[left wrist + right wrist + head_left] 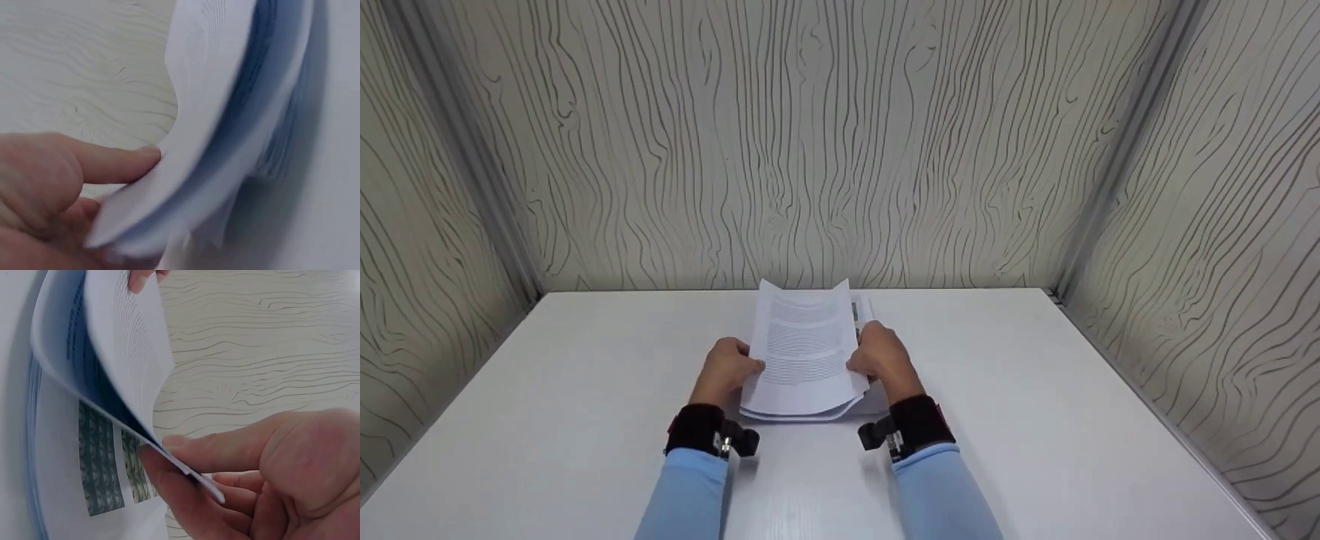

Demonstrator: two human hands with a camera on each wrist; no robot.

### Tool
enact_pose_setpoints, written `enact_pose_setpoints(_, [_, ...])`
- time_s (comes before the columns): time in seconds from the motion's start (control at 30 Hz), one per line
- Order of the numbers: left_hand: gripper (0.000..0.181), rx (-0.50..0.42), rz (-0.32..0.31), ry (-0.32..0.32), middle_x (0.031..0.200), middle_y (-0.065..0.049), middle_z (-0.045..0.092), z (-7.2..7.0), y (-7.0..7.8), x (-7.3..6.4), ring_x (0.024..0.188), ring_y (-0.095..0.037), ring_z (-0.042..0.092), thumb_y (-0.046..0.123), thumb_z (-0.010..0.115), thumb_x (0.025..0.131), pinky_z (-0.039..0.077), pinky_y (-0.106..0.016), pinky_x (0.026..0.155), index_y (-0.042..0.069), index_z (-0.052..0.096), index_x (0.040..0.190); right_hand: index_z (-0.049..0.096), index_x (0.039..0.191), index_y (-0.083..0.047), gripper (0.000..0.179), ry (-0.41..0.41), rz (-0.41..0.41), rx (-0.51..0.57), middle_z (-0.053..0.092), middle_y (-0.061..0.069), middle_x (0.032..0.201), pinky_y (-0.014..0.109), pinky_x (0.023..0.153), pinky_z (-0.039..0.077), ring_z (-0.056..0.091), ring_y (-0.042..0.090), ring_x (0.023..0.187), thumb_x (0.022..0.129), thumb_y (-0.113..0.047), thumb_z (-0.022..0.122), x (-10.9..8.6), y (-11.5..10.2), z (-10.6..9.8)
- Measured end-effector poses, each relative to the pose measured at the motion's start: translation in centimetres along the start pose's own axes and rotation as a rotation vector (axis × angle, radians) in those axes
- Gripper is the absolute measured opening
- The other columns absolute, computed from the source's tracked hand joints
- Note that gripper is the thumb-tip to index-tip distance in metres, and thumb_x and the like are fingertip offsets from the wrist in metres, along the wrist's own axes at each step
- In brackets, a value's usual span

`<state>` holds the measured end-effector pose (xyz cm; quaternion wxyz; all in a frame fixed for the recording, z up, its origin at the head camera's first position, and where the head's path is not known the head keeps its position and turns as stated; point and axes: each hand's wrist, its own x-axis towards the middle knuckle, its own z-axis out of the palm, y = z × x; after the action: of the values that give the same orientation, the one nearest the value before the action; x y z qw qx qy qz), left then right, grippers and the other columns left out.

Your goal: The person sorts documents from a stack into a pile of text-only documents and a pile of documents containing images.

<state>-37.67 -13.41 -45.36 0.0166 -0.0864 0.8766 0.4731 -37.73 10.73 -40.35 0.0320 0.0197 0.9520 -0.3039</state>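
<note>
Several printed paper sheets [802,352] are held above the white table, bowed between my two hands. The left hand [726,369] grips their left edge, with its thumb on the printed face and fingers behind. On the other side the right hand [883,358] pinches the right edge between thumb and fingers. Gaps show between the bent sheets in both wrist views. Beneath them lies another paper [59,455] with dark picture strips printed on it, seen in the right wrist view; part of it is hidden by the held sheets.
The white table [607,375] reaches back to a wood-grain patterned wall [840,142]. Similar panels stand at both sides, joined by grey corner posts [1125,150]. A black strap with a small camera [735,439] sits on each wrist.
</note>
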Motion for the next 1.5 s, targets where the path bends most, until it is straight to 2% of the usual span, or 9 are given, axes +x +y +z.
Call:
enact_pose_setpoints(0.17, [0.037,0.033,0.023,0.102,0.112,-0.028,0.064,1.0,0.3,-0.2,0.103,-0.038,0.062,0.006,0.073,0.083,0.052,-0.049,0.086,-0.011,0.062,0.115,0.062,0.097,0.003,0.018,0.068,0.023,-0.122,0.061,0.012,0.078,0.033,0.051,0.049,0.06,0.025,0.066,0.08,0.0,0.064,0.1,0.5,0.0])
enact_pose_setpoints(0.4, [0.04,-0.008,0.015,0.126,0.116,-0.024,0.065,1.7,0.1,0.2,0.102,-0.034,0.064,0.007,0.077,0.083,0.053,-0.045,0.084,-0.006,0.065,0.118,0.063,0.088,-0.002,0.006,0.075,0.017,-0.18,0.06,0.009,0.077,0.037,0.059,0.047,0.055,0.023,0.069,0.082,-0.003,0.061,0.2,1.0,-0.2])
enact_pose_setpoints(0.57, [0.039,-0.054,0.011,0.094,0.117,-0.023,0.066,1.7,0.1,0.5,0.104,-0.033,0.064,0.012,0.073,0.087,0.052,-0.045,0.086,-0.007,0.065,0.12,0.062,0.083,0.002,0.008,0.038,-0.022,-0.069,0.058,0.007,0.074,0.028,0.051,0.043,0.054,0.021,0.064,0.082,-0.005,0.065,0.7,1.2,-0.3])
enact_pose_setpoints(0.67, [0.041,-0.063,0.009,0.063,0.119,-0.024,0.064,1.5,0.0,0.5,0.108,-0.034,0.062,0.016,0.069,0.091,0.049,-0.046,0.092,-0.009,0.063,0.123,0.065,0.084,0.004,0.012,0.039,-0.043,0.011,0.061,0.008,0.076,0.027,0.054,0.044,0.055,0.02,0.067,0.082,-0.007,0.069,1.0,1.3,-0.3])
enact_pose_setpoints(0.87, [0.043,-0.097,0.052,0.093,0.118,-0.023,0.065,0.6,-0.1,0.7,0.101,-0.03,0.062,0.019,0.065,0.094,0.049,-0.042,0.088,-0.007,0.061,0.128,0.064,0.107,0.007,0.03,0.029,-0.012,0.168,0.064,0.013,0.096,0.031,0.066,0.052,0.061,0.023,0.084,0.086,-0.013,0.071,1.4,0.9,-0.3])
enact_pose_setpoints(1.03, [0.047,-0.198,0.065,0.118,0.123,-0.023,0.06,-1.5,0.6,0.7,0.106,-0.032,0.059,0.019,0.063,0.095,0.048,-0.042,0.088,-0.001,0.055,0.137,0.062,0.117,0.006,0.037,0.043,-0.007,0.321,0.063,0.015,0.108,0.033,0.07,0.052,0.06,0.024,0.092,0.088,-0.015,0.072,1.2,0.0,-0.2])
enact_pose_setpoints(1.27, [0.049,-0.292,0.076,0.138,0.128,-0.02,0.06,-6.0,2.0,-0.6,0.11,-0.031,0.062,0.015,0.059,0.097,0.051,-0.041,0.086,0.005,0.049,0.144,0.063,0.119,0.001,0.033,0.05,-0.095,0.533,0.068,0.011,0.102,0.031,0.063,0.055,0.066,0.019,0.082,0.092,-0.018,0.069,0.6,-2.3,0.6])
enact_pose_setpoints(1.4, [0.05,-0.273,0.084,0.204,0.133,-0.022,0.057,-9.0,2.0,-2.0,0.113,-0.033,0.061,0.016,0.058,0.099,0.053,-0.044,0.087,0.006,0.046,0.147,0.058,0.127,0.001,0.036,-0.03,-0.178,0.64,0.07,0.011,0.101,0.037,0.061,0.058,0.07,0.021,0.078,0.094,-0.013,0.061,-0.4,-4.3,1.5])
enact_pose_setpoints(1.5, [0.052,-0.246,0.084,0.236,0.136,-0.024,0.055,-11.3,1.3,-3.0,0.113,-0.034,0.061,0.016,0.057,0.1,0.053,-0.044,0.085,0.007,0.043,0.149,0.052,0.135,0.0,0.044,-0.104,-0.235,0.651,0.071,0.008,0.098,0.037,0.061,0.058,0.07,0.021,0.075,0.092,-0.008,0.058,-1.5,-5.9,2.5])
